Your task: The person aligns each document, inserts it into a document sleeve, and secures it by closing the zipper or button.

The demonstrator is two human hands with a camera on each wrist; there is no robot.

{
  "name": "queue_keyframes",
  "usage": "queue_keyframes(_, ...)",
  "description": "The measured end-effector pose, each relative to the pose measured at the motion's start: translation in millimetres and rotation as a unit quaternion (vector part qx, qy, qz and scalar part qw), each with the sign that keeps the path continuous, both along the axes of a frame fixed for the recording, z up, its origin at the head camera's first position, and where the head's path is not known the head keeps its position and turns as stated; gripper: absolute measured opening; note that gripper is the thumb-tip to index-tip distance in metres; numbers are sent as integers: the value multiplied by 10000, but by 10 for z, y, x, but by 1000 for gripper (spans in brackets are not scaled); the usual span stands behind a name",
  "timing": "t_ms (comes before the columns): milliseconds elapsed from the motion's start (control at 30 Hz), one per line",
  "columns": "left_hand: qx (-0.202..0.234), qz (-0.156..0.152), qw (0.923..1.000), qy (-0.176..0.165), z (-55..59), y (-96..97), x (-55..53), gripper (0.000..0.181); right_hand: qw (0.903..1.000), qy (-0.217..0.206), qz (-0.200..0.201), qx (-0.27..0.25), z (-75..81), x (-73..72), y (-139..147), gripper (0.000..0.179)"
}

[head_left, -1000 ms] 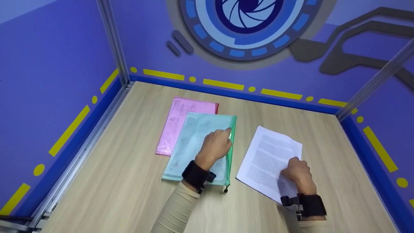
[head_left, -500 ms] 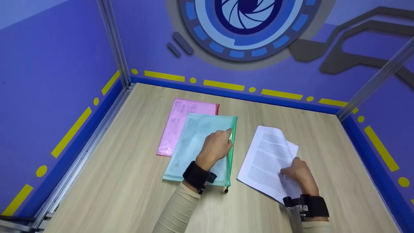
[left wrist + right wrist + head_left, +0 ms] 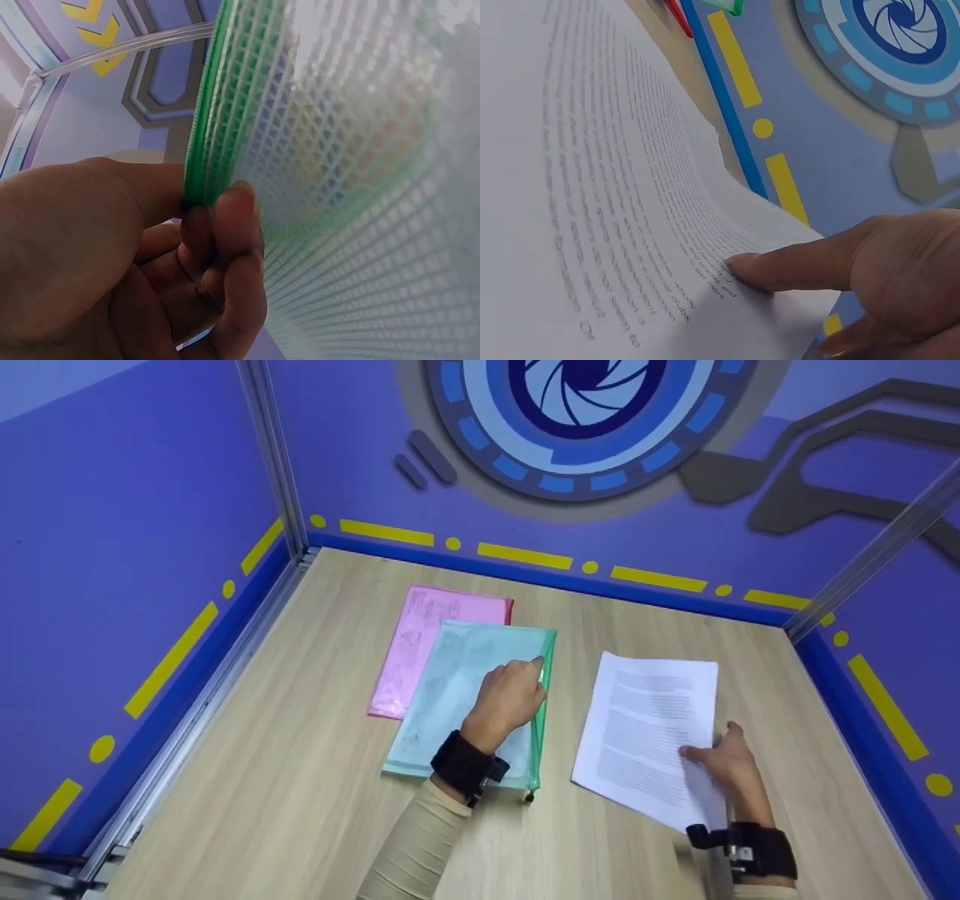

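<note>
My left hand [image 3: 506,697] pinches the green zip edge of a pale green mesh zip pouch [image 3: 450,690]. In the left wrist view the thumb and curled fingers [image 3: 238,217] grip that edge, with the mesh raised beside them. A sheaf of printed paper [image 3: 637,720] lies to the right of the pouch. My right hand [image 3: 731,769] holds the sheaf by its right edge, thumb on top. The right wrist view shows the thumb pressing on the text of the bowed sheet [image 3: 630,187]; the other fingers are mostly hidden behind it.
A pink zip pouch [image 3: 401,660] with a red zip lies partly under the green one. The wooden table [image 3: 285,780] is bounded by a blue back wall [image 3: 352,457] and side walls with metal posts.
The right hand has shifted right with the sheaf, which has turned slightly. A top sheet that curled up at the far right corner now lies flatter. The left hand keeps its grip on the pouch.
</note>
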State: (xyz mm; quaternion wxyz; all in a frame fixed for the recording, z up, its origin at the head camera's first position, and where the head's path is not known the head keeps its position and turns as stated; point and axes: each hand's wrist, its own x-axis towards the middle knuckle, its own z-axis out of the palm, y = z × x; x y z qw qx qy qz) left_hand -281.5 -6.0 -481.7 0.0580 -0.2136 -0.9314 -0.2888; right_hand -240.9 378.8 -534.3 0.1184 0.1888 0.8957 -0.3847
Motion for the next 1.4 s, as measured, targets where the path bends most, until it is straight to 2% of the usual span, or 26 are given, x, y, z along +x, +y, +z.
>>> queue_keyframes(133, -87, 28, 9999, 102, 16, 9, -1, 32, 9951, -114, -558, -808, -48, 20, 153, 108)
queue_keyframes(233, -135, 16, 9998, 167, 11, 15, -4, 29, 9880, -44, -962, -1209, -116, 57, 210, 87)
queue_keyframes(300, -125, 13, 9998, 147, 3, 17, -6, 29, 9843, 66, -1093, -1382, -154, 86, 227, 70)
queue_keyframes(367, -118, 23, 9999, 115, -7, 17, -4, 28, 9823, 91, -1063, -1539, -178, 117, 240, 58)
queue_keyframes(467, -142, 28, 9999, 61, -14, 22, 1, 27, 9829, 120, -887, -1610, -177, 169, 263, 52)
queue_keyframes(600, -150, 38, 9999, 27, -20, 27, 7, 24, 9840, 62, -648, -1657, -146, 233, 311, 52)
queue_keyframes(767, -92, 24, 9999, -113, -14, 28, 4, 24, 9787, -70, -428, -2005, -108, 291, 338, 52)
queue_keyframes(933, -91, 59, 9998, -192, -24, 28, 2, 21, 9792, 145, -175, -2018, -99, 315, 310, 48)
queue_keyframes(1000, -100, 51, 9998, -170, -29, 27, 6, 19, 9782, 264, -192, -2051, -101, 317, 300, 47)
queue_keyframes(1233, -215, 123, 9994, 253, -57, 23, 6, 11, 9684, 628, -324, -2390, -95, 314, 295, 45)
queue_keyframes(1400, -182, 84, 9995, 243, -44, 26, 9, 14, 9585, 796, -448, -2700, -94, 315, 316, 33)
